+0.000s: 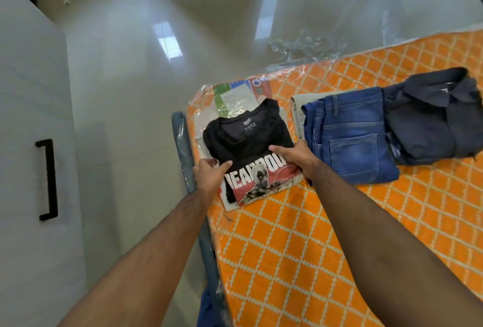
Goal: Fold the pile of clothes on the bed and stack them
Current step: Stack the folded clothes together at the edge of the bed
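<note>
Folded black T-shirt [248,144] lies at corner of bed [326,248], atop light garment. Left hand [210,174] grips shirt's left edge, thumb on top, fingers curled under. Right hand [292,155] grips right edge same way. Folded jeans [350,138] just beside shirt; dark shirt [431,117] crumpled beyond, touching jeans.
</note>
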